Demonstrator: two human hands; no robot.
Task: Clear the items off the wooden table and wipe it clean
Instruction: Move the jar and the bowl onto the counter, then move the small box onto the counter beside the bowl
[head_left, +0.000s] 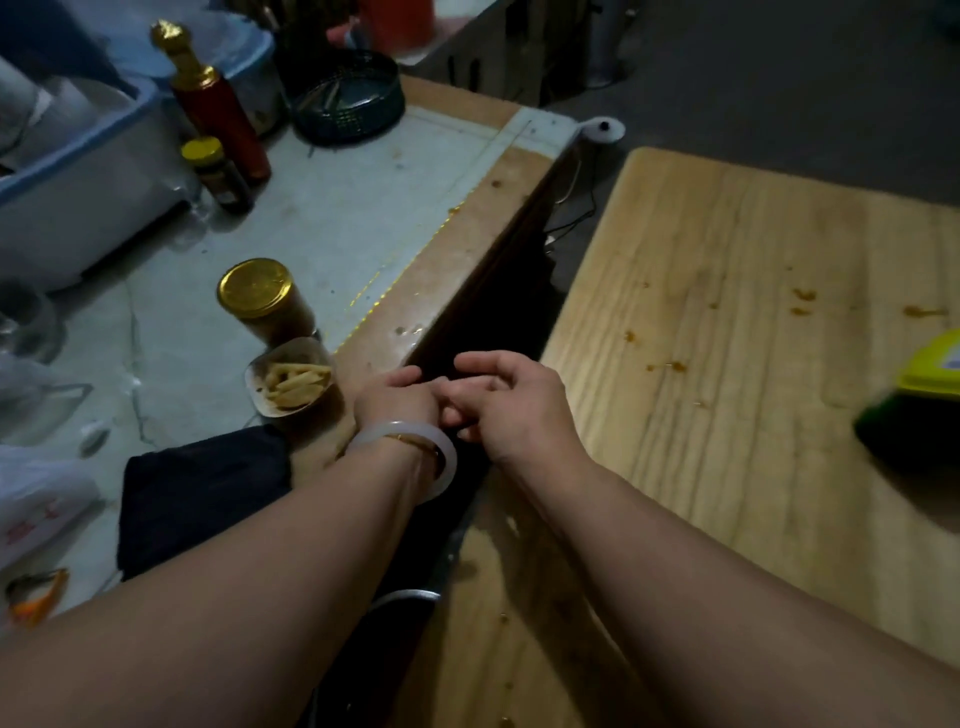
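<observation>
Both forearms reach forward from the bottom of the view and meet over the dark gap between the side counter (363, 208) and the wooden table (753, 312). The left hand (397, 397) is turned palm down with the wrist slightly bent, a pale bangle (415, 447) and a thin gold bracelet around the wrist; its fingers curl loosely and their tips point toward the other hand. The right hand (511, 402) comes in from the right, back of the hand up, fingers bent and spread a little — its fingertips touch or overlap those of the left hand, and neither hand appears to hold anything, though what lies between the fingertips cannot be told. The wooden table sits to the right of the hands, its light top bare over most of the surface but dotted with orange-brown sauce stains (802, 299) toward the far right. At the right edge of the view a blurred green and yellow thing (922, 395) rests on the table. Just left of the left hand, on the counter's brown edge, stands a small tray of fries (293, 382), and behind it a jar with a gold lid (260, 296). A dark folded cloth (208, 493) lies on the counter beside the left forearm — further back stand a red bottle (218, 114) and a dark basket (348, 98).
</observation>
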